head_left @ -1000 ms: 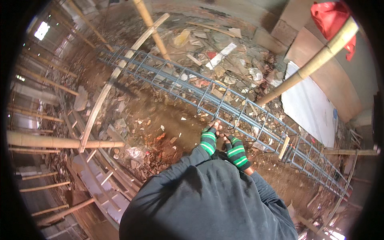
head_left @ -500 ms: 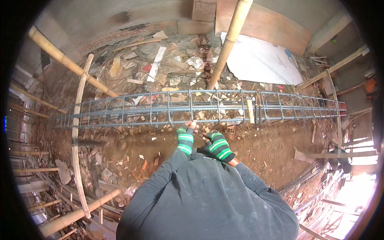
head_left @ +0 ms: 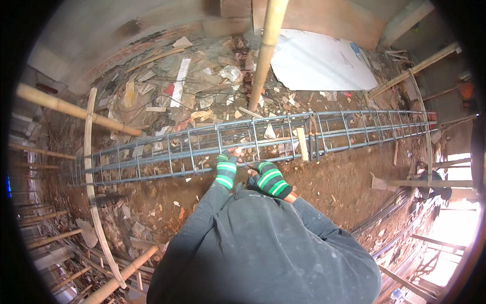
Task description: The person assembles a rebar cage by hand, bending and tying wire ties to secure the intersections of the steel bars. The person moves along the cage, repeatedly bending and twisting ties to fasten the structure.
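Observation:
A long steel rebar cage (head_left: 195,169), made of ribbed bars and square stirrups, lies across in front of me. My left hand (head_left: 226,168), in a green, black and white striped fingerless glove, is closed at the near lower bar, its fingertips reaching over it beside a stirrup. Just to its right, my right hand (head_left: 268,177), gloved alike, has its fingers curled in below the same bar. Whatever lies in its fingers is too small to make out. Pincers (head_left: 314,139) with dark handles hang on the cage farther right, beside a flat pale wooden piece (head_left: 302,143).
Wooden slats (head_left: 91,152) stand upright near the cage's left and right ends. A bamboo pole (head_left: 266,50) rises behind it. Rubble and scraps cover the ground beyond, with a white sheet (head_left: 319,63) at back right. Loose rods (head_left: 385,218) lie at lower right.
The view has turned, so the cage now slants down to the left. My left hand has reached farther over the near bar; my right hand stays close beside it, fingers still curled.

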Motion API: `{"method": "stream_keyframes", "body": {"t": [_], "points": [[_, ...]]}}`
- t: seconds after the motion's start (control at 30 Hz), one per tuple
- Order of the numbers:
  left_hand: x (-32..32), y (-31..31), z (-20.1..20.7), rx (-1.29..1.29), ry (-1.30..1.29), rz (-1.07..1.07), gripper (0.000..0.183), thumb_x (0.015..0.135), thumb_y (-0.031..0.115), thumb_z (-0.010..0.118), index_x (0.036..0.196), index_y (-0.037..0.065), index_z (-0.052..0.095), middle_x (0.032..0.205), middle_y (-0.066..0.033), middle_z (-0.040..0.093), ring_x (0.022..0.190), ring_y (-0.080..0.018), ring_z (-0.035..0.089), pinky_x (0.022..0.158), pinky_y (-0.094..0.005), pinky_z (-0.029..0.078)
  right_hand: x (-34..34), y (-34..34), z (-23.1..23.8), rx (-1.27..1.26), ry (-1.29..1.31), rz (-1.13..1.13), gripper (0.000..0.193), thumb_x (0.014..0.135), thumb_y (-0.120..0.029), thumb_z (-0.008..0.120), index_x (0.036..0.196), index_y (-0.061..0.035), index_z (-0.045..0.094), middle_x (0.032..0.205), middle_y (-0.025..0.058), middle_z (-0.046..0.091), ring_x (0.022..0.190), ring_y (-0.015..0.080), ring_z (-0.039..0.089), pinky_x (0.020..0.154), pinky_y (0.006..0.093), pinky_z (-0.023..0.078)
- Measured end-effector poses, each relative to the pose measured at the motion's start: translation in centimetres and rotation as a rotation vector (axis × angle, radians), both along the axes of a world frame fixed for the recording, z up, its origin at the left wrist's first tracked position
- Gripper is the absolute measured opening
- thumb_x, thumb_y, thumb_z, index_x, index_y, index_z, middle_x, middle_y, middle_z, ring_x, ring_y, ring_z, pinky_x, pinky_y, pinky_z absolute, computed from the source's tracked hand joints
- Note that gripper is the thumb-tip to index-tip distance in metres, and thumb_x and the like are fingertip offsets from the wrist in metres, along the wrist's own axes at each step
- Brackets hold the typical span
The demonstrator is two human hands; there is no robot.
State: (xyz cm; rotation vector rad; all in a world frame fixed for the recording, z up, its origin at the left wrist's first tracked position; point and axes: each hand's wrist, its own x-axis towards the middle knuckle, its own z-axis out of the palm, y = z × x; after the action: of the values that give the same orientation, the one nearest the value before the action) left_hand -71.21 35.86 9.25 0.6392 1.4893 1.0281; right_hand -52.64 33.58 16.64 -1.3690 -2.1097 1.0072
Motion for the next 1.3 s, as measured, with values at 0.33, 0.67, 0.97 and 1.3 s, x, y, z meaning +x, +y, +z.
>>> {"method": "stream_keyframes", "body": {"t": [0.33,0.67,0.97,1.3], "points": [[2.8,4.1,-0.5,-0.003,-0.341,0.086,0.022,0.102,0.026,0.062,0.111,0.007,0.066,0.08,-0.003,0.065,0.07,-0.0173,0.067,0.061,-0.0292,0.057,4.1,6.2,0.8,-0.173,0.142,-0.051,0.035,0.092,-0.03,0.068,0.112,-0.0016,0.073,0.093,0.0252,0.071,0.088,0.0391,0.069,0.08,0.0452,0.052],[-0.7,4.7,-2.2,-0.163,-0.333,0.226,0.019,0.101,0.024,0.062,0.112,0.009,0.066,0.069,-0.0011,0.054,0.05,-0.0139,0.052,0.038,-0.0287,0.039,14.0,10.0,-2.1,-0.017,-0.122,-0.555,0.03,0.09,-0.027,0.069,0.107,-0.003,0.074,0.095,0.0226,0.073,0.089,0.0387,0.07,0.079,0.0458,0.054],[-1.9,4.1,-1.2,-0.14,-0.457,0.036,0.019,0.1,0.026,0.064,0.111,0.011,0.062,0.073,-0.0036,0.057,0.047,-0.0125,0.05,0.035,-0.0268,0.034,10.1,4.3,0.4,-0.162,-0.103,-0.393,0.031,0.091,-0.028,0.07,0.111,-0.0042,0.073,0.091,0.022,0.07,0.087,0.0388,0.067,0.076,0.0466,0.051],[11.4,1.7,0.6,-0.187,-0.409,-0.825,0.019,0.095,0.019,0.066,0.101,0.001,0.069,0.076,-0.0051,0.068,0.055,-0.0121,0.061,0.044,-0.0251,0.047,14.6,-7.9,2.1,-0.153,-0.017,-0.636,0.031,0.091,-0.024,0.066,0.115,-0.0036,0.072,0.097,0.0211,0.073,0.09,0.0366,0.07,0.081,0.0441,0.052]]}}
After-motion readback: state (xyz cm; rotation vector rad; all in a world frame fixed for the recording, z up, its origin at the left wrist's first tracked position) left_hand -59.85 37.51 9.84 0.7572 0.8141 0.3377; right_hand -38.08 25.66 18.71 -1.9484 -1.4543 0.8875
